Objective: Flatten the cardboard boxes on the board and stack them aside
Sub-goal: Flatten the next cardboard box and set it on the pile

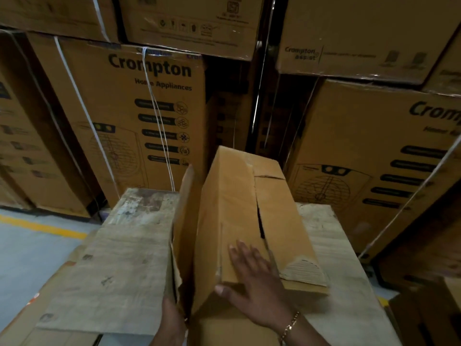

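Several "Crompton Home Appliances" cartons (139,116) behind box (244,208)

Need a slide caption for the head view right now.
Right hand pressing flat on a torn box on the board, left hand gripping its flap, Crompton cartons stacked behind.

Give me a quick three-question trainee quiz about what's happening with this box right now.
1. True or false: the right hand lies flat, fingers straight, on top of the cardboard box.
2. Which brand is printed on the stacked cartons behind the board? A Crompton, B Philips, C Bajaj.
3. Fill in: the gold bracelet is on the ___ wrist.
Key: 1 true; 2 A; 3 right.
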The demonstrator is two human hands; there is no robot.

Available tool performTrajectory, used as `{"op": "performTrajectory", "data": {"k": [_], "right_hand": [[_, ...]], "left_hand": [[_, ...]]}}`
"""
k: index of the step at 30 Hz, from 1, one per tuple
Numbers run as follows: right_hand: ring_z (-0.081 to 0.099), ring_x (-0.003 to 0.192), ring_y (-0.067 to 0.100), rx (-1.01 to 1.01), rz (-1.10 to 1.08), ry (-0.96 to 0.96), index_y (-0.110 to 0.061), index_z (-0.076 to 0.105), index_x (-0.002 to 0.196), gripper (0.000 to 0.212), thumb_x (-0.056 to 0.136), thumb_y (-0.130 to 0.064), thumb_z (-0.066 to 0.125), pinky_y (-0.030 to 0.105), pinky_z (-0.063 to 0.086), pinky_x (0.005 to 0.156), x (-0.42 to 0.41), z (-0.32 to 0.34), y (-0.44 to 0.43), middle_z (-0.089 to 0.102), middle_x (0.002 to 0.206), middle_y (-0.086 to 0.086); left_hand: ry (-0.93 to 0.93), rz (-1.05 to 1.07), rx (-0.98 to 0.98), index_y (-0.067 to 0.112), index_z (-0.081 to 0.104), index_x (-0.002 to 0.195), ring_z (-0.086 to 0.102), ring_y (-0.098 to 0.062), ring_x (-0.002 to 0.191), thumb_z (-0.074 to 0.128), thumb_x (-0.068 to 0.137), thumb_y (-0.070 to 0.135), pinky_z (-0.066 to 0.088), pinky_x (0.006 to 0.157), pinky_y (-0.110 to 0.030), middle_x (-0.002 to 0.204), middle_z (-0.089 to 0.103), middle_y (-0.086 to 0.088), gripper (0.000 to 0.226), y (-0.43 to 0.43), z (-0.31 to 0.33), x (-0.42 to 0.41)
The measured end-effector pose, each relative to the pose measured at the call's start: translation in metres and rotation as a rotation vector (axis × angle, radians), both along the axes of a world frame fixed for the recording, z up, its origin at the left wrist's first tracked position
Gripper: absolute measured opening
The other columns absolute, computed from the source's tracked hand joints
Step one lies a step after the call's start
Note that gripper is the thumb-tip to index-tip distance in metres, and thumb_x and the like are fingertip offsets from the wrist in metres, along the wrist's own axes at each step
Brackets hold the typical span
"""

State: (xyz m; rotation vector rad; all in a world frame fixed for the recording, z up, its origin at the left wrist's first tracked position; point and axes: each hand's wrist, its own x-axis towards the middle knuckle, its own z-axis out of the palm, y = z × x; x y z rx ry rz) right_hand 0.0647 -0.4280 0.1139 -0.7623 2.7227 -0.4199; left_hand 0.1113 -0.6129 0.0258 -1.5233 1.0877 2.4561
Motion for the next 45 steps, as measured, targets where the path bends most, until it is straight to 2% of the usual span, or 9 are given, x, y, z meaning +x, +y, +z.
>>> {"op": "performTrajectory", "data": {"k": [4,7,10,16,21,28,32,38,45], "right_hand": [[0.018,0.147,0.007,-0.072,-0.008,-0.031,-0.040,0.034,0.149,0.082,0.080,-0.086,0.032,0.032,0.019,0.119,-0.009,-0.008,-0.008,0.021,0.160,-0.022],[0.020,0.148,0.016,-0.005,-0.129,0.135,-0.038,0.035,0.148,0.076,0.082,-0.074,0.046,0.034,0.023,0.116,-0.042,-0.009,0.011,0.022,0.161,-0.012],[0.005,0.150,0.036,0.217,-0.351,0.082,-0.035,0.013,0.155,0.109,0.066,-0.089,0.044,0.054,0.017,0.116,-0.082,-0.010,0.033,-0.001,0.166,0.000],[0.001,0.149,0.044,0.335,-0.422,-0.108,-0.032,0.008,0.156,0.124,0.057,-0.087,0.058,0.062,0.026,0.112,-0.108,-0.021,0.041,-0.005,0.166,0.002],[0.024,0.143,0.042,0.236,-0.391,-0.121,-0.029,0.024,0.153,0.119,0.052,-0.085,0.051,0.053,0.036,0.108,-0.118,-0.011,0.051,0.020,0.162,0.005],[0.055,0.122,0.025,-0.105,-0.344,-0.190,-0.034,0.050,0.138,0.089,0.057,-0.070,0.054,0.032,0.043,0.084,-0.132,0.016,0.116,0.056,0.139,-0.002],[0.059,0.115,0.016,-0.385,-0.377,-0.313,-0.036,0.069,0.110,0.062,0.054,-0.064,0.063,0.039,0.048,0.099,-0.146,0.016,0.135,0.065,0.121,-0.008],[0.067,0.100,0.015,-0.494,-0.323,-0.371,-0.030,0.075,0.088,0.036,0.058,-0.050,0.072,0.047,0.052,0.097,-0.152,0.015,0.143,0.071,0.104,-0.008],[0.063,0.102,0.017,-0.512,-0.317,-0.339,-0.031,0.074,0.096,0.043,0.059,-0.053,0.070,0.047,0.052,0.097,-0.152,0.021,0.151,0.067,0.109,-0.006]], "left_hand": [[-0.029,0.007,0.083,0.024,0.042,0.149,0.043,-0.037,0.136,0.049,0.064,0.092,0.033,0.111,-0.056,0.150,0.047,-0.007,0.109,-0.032,-0.035,0.007],[-0.043,-0.128,-0.137,0.012,0.048,0.143,0.044,-0.036,0.133,0.049,0.085,0.074,0.036,0.107,-0.050,0.149,0.045,-0.012,0.085,-0.040,0.010,0.008],[-0.017,-0.325,-0.657,0.015,0.060,0.129,0.048,-0.029,0.127,0.058,0.093,0.053,0.037,0.106,-0.042,0.144,0.050,-0.007,0.053,-0.043,0.022,0.001],[0.342,-1.070,-1.529,0.037,0.033,0.150,0.012,-0.012,0.148,0.062,0.082,0.066,0.021,0.117,-0.037,0.159,0.022,0.016,0.079,0.000,0.059,-0.036],[0.162,-1.610,-1.561,0.027,0.005,0.159,-0.010,-0.019,0.152,0.075,0.072,0.057,-0.001,0.122,-0.047,0.167,-0.005,0.007,0.116,0.040,0.076,-0.084],[-0.216,-1.849,-1.703,0.020,0.016,0.154,0.004,-0.036,0.146,0.088,0.058,0.054,0.019,0.112,-0.065,0.158,0.008,-0.006,0.125,0.078,0.103,-0.104],[-0.257,-1.637,-1.968,0.018,0.020,0.145,0.014,-0.036,0.137,0.090,0.053,0.052,0.033,0.101,-0.062,0.146,0.014,-0.009,0.120,0.094,0.115,-0.092],[0.106,-0.956,-2.325,0.014,0.052,0.129,0.046,-0.032,0.108,0.083,0.042,0.038,0.040,0.086,-0.053,0.118,0.045,-0.010,0.096,0.096,0.097,-0.022],[0.271,-0.442,-2.300,0.020,0.055,0.114,0.053,-0.033,0.111,0.063,0.078,0.040,0.030,0.105,-0.061,0.116,0.052,-0.008,0.042,0.119,0.077,0.039]]}}
